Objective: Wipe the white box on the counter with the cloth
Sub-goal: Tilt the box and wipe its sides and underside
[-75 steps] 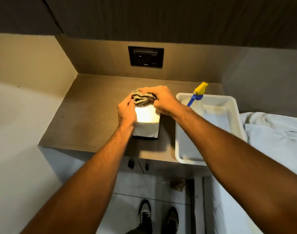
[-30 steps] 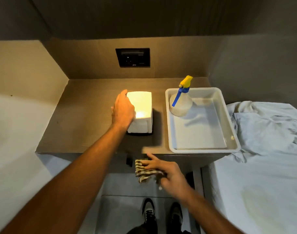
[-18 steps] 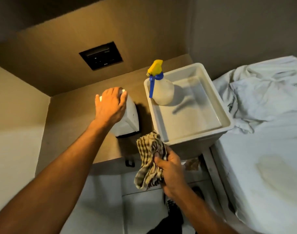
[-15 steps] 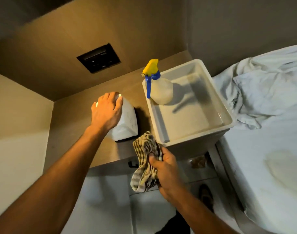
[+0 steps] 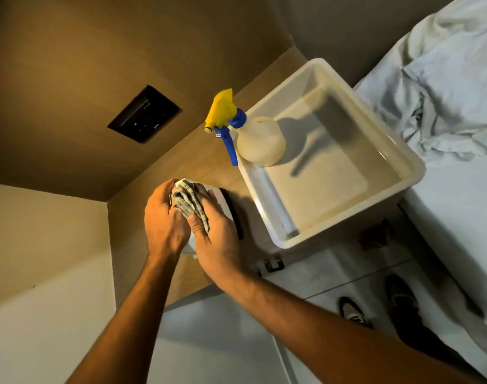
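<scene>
Wiping contact: your right hand (image 5: 218, 239) presses the cloth (image 5: 189, 202) onto the top of the white box (image 5: 225, 209).
Right-hand fingers: curled down over the cloth and grasping it, with the thumb (image 5: 195, 224) laid against its near edge.
Left hand (image 5: 162, 217): placed on the left side of the white box, touching the cloth and your right hand.
Left-hand fingers: bent around the far left corner of the box, grasping it.
White box position: on the wooden counter (image 5: 198, 159), near its front edge, mostly hidden under both of your hands; only a strip of its right side and a small part of its near end show.
Cloth: checked, bunched into folds between your two hands, sitting on the box top.
Dark strip (image 5: 234, 214): runs along the right side of the box; you cannot tell whether it is a shadow or a base.
Tub (image 5: 414, 167): white plastic, on the counter just right of the box, apart from it.
Spray bottle (image 5: 260, 139): upright in the far left corner of the tub, with a yellow nozzle and blue trigger pointing left over the rim.
Wall panel (image 5: 144, 114): dark, set into the back wall above the counter.
Bedding (image 5: 444, 87): crumpled, pale, to the right of the tub.
Shoes (image 5: 353, 311): on the floor below the counter.
</scene>
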